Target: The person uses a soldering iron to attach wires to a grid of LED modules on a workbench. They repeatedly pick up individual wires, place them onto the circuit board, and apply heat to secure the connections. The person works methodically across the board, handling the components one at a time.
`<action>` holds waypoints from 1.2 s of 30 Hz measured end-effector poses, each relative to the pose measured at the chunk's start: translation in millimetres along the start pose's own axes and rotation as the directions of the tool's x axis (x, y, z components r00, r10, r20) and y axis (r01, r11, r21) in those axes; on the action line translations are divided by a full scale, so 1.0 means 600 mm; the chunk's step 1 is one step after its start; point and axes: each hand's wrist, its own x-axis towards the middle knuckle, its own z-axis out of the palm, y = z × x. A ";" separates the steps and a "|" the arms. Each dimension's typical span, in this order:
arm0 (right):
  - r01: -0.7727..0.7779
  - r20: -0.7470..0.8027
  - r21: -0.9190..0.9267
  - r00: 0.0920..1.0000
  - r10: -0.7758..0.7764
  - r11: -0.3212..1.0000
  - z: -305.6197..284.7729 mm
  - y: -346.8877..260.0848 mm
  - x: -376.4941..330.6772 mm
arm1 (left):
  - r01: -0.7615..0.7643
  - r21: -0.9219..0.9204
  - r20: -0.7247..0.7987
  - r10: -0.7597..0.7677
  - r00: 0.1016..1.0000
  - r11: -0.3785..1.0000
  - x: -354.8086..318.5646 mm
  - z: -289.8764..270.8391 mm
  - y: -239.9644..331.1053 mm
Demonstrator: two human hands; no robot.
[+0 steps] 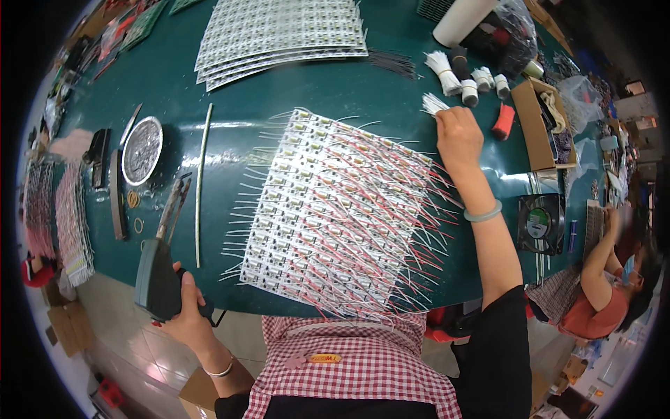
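My left hand (188,318) is wrapped round the grip of a dark soldering gun (155,276), whose metal tip points away from me over the table. At the far right, my right hand (460,140) is closed, its fingertips on a small bunch of white wires (434,103). Between my hands lies a white circuit board panel (283,202) covered in rows of small parts, turned slightly askew. Red and white wires (363,216) stick out across its middle and right side, and short white wires fringe its left edge.
Stacked white panels (279,38) lie at the back. Bundled wires (469,93), a red bundle (503,121), a cardboard box (536,129) and a black fan (541,223) stand right. Left are a round metal dish (142,151) and a thin rod (204,185). Another person (593,307) sits far right.
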 end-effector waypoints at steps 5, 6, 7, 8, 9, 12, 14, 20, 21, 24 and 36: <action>-0.066 0.042 0.092 0.997 0.062 0.994 -0.011 -0.001 0.000 | 0.026 -0.093 0.049 -0.022 0.999 0.995 -0.006 -0.012 -0.010; -0.085 0.078 0.099 0.994 0.077 0.991 -0.016 -0.001 0.000 | 0.026 -0.107 0.059 -0.020 0.998 0.994 -0.008 -0.012 -0.011; -0.068 0.070 0.089 0.996 0.062 0.994 -0.020 -0.002 0.000 | 0.036 -0.089 0.057 -0.031 0.998 0.995 -0.009 -0.013 -0.011; -0.051 0.062 0.079 0.997 0.047 0.996 -0.023 -0.003 0.000 | 0.045 -0.071 0.054 -0.041 0.998 0.996 -0.011 -0.014 -0.010; -0.036 0.055 0.065 0.998 0.033 0.997 -0.028 -0.004 0.001 | 0.056 -0.054 0.056 -0.053 0.997 0.997 -0.011 -0.014 -0.009; -0.025 0.125 0.038 0.992 0.020 0.999 -0.046 -0.012 0.010 | 0.017 -0.081 0.073 -0.011 0.997 0.997 -0.011 -0.016 -0.008; 0.010 0.163 0.020 0.986 -0.013 1.000 -0.056 -0.017 0.019 | 0.019 -0.092 0.074 -0.012 0.997 0.996 -0.012 -0.021 -0.015; 0.216 0.501 -0.146 0.858 -0.116 0.965 -0.096 -0.033 0.054 | 0.020 -0.114 0.102 -0.008 0.995 0.993 -0.015 -0.027 -0.014; 0.275 0.549 -0.174 0.824 -0.139 0.945 -0.093 -0.032 0.058 | 0.027 -0.128 0.107 -0.013 0.994 0.991 -0.016 -0.029 -0.012; 0.373 0.650 -0.171 0.738 -0.179 0.912 -0.064 -0.029 0.054 | 0.072 -0.185 0.063 -0.061 0.996 0.980 -0.024 -0.023 0.003; 0.206 0.404 -0.004 0.895 -0.187 0.979 -0.140 -0.147 0.064 | 0.189 -0.228 0.220 -0.139 0.966 0.955 -0.046 -0.020 0.005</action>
